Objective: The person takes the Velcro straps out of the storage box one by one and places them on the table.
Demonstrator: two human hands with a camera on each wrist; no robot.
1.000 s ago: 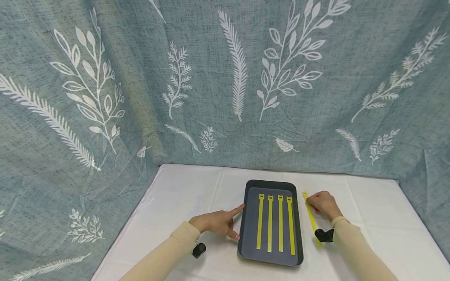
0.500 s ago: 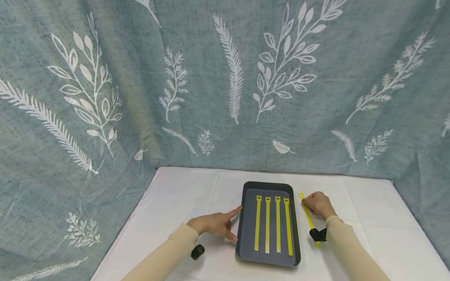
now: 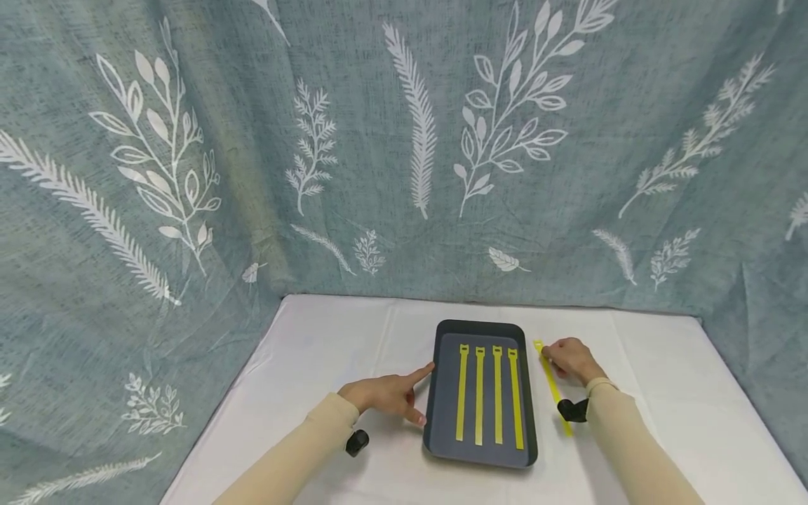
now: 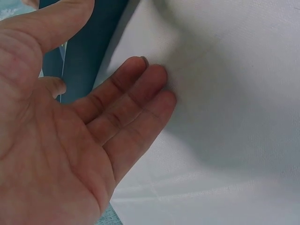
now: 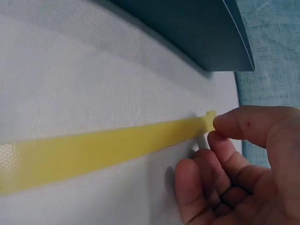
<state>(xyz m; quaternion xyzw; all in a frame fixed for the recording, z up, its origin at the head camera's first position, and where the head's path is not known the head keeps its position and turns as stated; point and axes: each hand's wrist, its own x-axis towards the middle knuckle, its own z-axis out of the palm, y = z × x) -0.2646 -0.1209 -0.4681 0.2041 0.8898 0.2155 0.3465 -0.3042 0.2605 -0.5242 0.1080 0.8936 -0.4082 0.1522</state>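
Observation:
A dark grey rectangular tray (image 3: 447,421) lies on the white-covered table, with several yellow hook-and-loop cable ties (image 3: 479,396) side by side in it, slotted heads at the far end. Another yellow cable tie (image 3: 549,379) lies slantwise on the table just right of the tray. My right hand (image 3: 571,358) pinches it near its slotted head between thumb and index finger, as the right wrist view shows; the strap (image 5: 103,152) runs back along the cloth. With index finger and thumb spread, my left hand (image 3: 385,395) touches the tray's left side; its other fingers (image 4: 140,105) are loosely bent.
White cloth (image 3: 328,330) covers the table around the tray. A blue-green curtain (image 3: 379,140) with white leaf prints hangs behind the table and along its sides. A small black wrist camera (image 3: 357,442) sits under the left wrist, another black one (image 3: 573,410) by the right.

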